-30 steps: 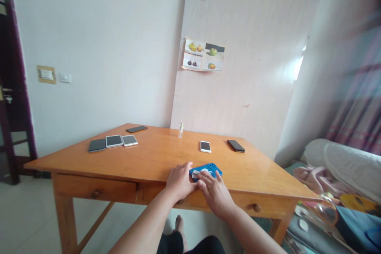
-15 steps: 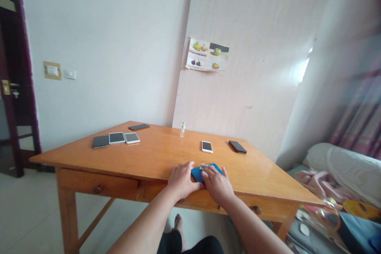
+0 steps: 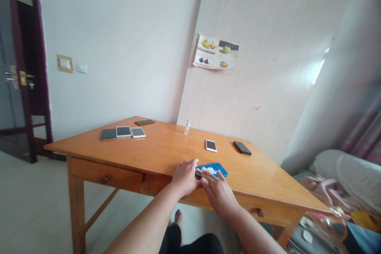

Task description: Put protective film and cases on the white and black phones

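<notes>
A blue-cased phone (image 3: 222, 169) with a camera cluster and a white picture on its back lies near the table's front edge. My left hand (image 3: 185, 177) holds its left end, thumb along the near side. Under the fingertips of my right hand (image 3: 220, 193) is a small crumpled whitish cloth or tissue (image 3: 199, 171), pressed on the phone's left part. My right fingers lie partly over the phone's near edge and hide some of it.
On the wooden table (image 3: 166, 147), several phones (image 3: 123, 131) lie at left. A clear pump bottle (image 3: 187, 127) stands at the back. A white phone (image 3: 211, 145) and a black phone (image 3: 242, 148) lie beyond my hands. Bedding (image 3: 321, 188) is at right.
My right hand and the cloth have moved left along the phone, uncovering its camera end and the white picture. My left hand still holds the left end. The view has shifted slightly.
</notes>
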A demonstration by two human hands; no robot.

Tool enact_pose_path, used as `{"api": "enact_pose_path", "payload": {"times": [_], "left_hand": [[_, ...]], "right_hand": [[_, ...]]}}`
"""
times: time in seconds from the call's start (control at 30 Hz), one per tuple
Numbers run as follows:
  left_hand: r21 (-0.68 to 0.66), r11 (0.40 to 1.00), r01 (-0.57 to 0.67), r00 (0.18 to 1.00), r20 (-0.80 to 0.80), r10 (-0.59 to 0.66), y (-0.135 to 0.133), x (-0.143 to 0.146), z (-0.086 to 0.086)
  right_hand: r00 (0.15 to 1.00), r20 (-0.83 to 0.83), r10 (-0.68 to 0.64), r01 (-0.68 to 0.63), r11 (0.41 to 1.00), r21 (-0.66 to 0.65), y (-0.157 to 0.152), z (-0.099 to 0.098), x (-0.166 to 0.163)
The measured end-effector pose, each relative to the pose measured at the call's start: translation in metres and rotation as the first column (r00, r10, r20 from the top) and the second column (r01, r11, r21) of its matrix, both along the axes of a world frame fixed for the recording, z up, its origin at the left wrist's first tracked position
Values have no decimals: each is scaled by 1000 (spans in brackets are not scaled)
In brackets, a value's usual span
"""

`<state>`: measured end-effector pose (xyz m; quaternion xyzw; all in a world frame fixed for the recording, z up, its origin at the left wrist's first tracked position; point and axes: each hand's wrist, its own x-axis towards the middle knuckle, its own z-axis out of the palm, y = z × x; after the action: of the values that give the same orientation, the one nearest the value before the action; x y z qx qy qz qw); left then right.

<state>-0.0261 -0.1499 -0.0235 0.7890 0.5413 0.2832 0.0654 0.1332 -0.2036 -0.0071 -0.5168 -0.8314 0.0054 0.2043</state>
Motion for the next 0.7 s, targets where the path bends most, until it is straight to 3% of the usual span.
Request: {"api": "enact_pose_path", "payload": {"times": [0.13, 0.4, 0.7], "left_hand": [[0, 1000, 19, 1000, 6, -19, 1, 0, 0], [-17, 1000, -8, 1000, -2, 8, 0, 0, 1], [16, 999, 35, 999, 25, -35, 3, 0, -4]], "right_hand": [[1000, -5, 7, -7, 1000, -16, -5, 1, 7], [997, 77, 17, -14, 999, -43, 25, 8, -17], [1000, 13, 29, -28, 999, -15, -3, 0, 12]]}}
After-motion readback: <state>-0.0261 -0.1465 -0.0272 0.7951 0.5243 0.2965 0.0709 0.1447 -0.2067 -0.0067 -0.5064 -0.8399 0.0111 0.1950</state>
